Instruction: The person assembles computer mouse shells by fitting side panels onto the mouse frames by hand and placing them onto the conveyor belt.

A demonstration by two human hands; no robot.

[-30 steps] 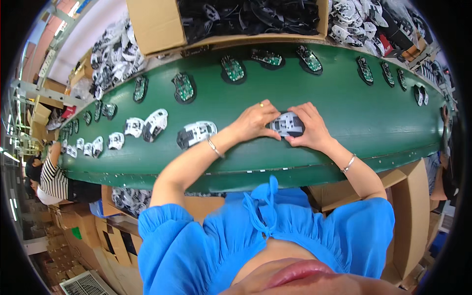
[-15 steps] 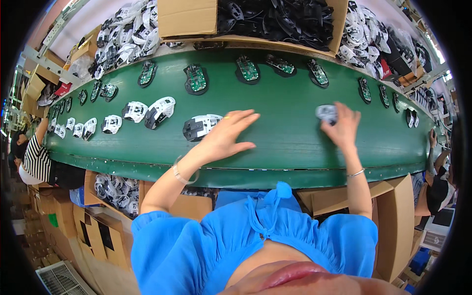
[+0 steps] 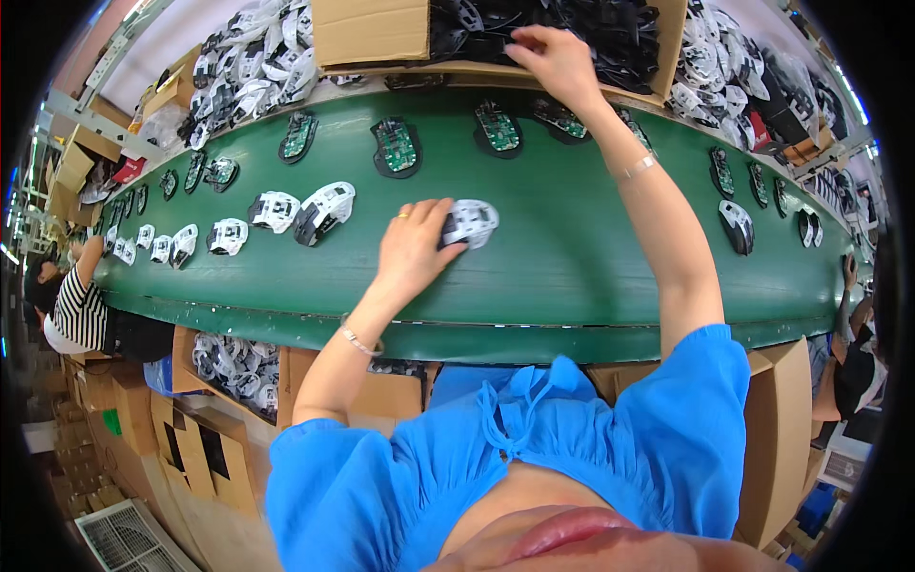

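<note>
My left hand point(image 3: 412, 246) is closed on the rear of a white-and-black computer mouse shell point(image 3: 474, 223) in the middle of the green belt point(image 3: 534, 286). My right hand point(image 3: 558, 65) is stretched out over a cardboard box point(image 3: 372, 33) of black plastic mouse parts point(image 3: 620, 43). Its thumb and fingers are apart, with nothing seen between them. Beneath the right forearm, mouse bases with green circuit boards point(image 3: 498, 129) lie along the far side of the belt. To the right rests a mouse with a grey-and-black top point(image 3: 736, 227).
More white mouse shells point(image 3: 324, 212) sit on the belt to the left. White shells are heaped point(image 3: 257, 76) behind the belt on both sides. Open cartons point(image 3: 777, 429) stand below the near edge. A person in a striped top point(image 3: 81, 310) works at far left; another person's arm shows at far right.
My right hand has let go of a mouse piece on the right and moved up to the box. My left hand has taken hold of the white-and-black shell and shifted it right.
</note>
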